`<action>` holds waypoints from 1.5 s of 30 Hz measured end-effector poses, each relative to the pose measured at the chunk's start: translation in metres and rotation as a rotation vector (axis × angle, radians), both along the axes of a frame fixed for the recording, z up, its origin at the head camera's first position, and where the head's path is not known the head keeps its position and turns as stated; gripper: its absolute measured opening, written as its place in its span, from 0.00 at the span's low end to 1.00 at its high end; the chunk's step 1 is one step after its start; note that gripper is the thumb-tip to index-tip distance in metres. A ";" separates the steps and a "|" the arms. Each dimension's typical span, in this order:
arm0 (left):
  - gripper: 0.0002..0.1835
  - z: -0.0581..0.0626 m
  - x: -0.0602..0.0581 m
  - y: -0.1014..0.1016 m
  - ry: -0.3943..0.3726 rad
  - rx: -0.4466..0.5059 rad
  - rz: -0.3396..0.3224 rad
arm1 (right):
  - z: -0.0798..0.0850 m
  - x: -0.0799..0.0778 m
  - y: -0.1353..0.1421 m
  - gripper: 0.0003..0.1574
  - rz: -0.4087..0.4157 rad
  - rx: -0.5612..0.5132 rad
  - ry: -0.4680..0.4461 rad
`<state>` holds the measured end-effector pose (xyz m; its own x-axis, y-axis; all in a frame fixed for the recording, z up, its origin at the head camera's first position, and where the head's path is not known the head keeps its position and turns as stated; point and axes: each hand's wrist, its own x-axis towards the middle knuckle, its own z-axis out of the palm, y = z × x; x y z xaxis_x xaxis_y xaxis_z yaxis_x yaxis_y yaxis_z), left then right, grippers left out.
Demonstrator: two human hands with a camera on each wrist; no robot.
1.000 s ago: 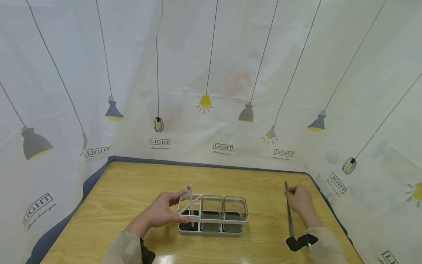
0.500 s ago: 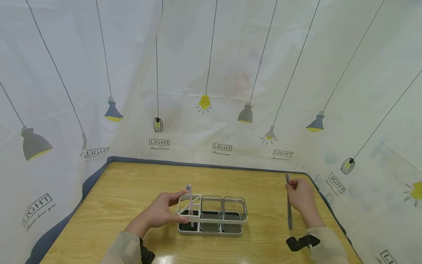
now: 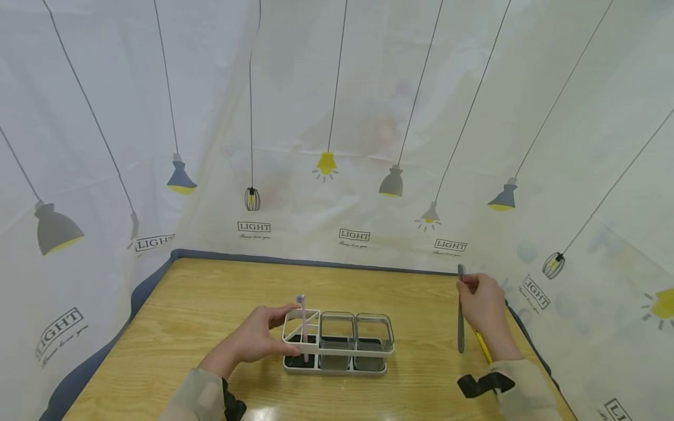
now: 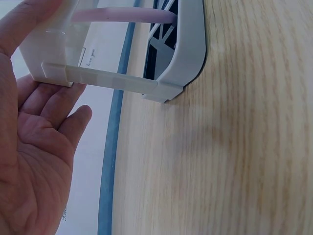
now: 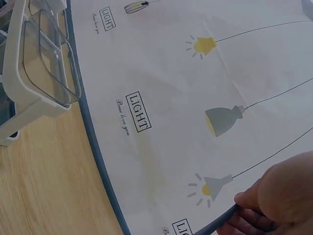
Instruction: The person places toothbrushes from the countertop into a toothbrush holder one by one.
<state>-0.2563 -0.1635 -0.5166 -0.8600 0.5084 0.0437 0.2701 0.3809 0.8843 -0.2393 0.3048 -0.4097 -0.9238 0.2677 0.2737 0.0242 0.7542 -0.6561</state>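
Note:
My left hand (image 3: 258, 333) grips the left end of a white toothbrush holder (image 3: 350, 351), thumb at the front rail and fingers behind. The left wrist view shows the same hand (image 4: 44, 127) at the upper frame. A pink toothbrush (image 3: 303, 327) stands in the holder's divided left section. Two clear square cups (image 3: 338, 330) fill the other places. Off to the right, my right hand (image 3: 481, 304) pinches a grey toothbrush (image 3: 461, 333) near its head, handle hanging down, well apart from the holder. In the right wrist view, the hand (image 5: 274, 200) shows at the lower right corner.
A thin yellow stick-like thing (image 3: 483, 348) shows beneath my right wrist, partly hidden. The wooden table (image 3: 221, 286) ends at a blue-bordered cloth wall (image 3: 300, 245) printed with lamps, which stands behind and at both sides.
The right hand has risen and moved slightly away from me with the grey toothbrush, uncovering part of the yellow thing. My left hand and the holder have stayed in place.

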 end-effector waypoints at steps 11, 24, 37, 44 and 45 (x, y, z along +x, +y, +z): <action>0.55 0.000 0.000 -0.001 0.001 -0.022 0.008 | 0.020 0.006 -0.020 0.16 0.015 0.000 0.061; 0.54 0.002 0.001 -0.001 0.012 -0.022 0.006 | 0.037 0.008 -0.042 0.15 0.027 -0.053 0.146; 0.54 -0.001 0.001 -0.001 0.008 -0.001 0.007 | 0.039 0.018 -0.089 0.10 0.096 -0.177 0.296; 0.54 0.000 0.000 0.000 0.000 0.011 -0.005 | 0.044 0.024 -0.113 0.09 0.161 -0.237 0.347; 0.54 0.001 0.000 0.000 -0.001 0.010 -0.002 | 0.044 0.025 -0.117 0.09 0.173 -0.250 0.350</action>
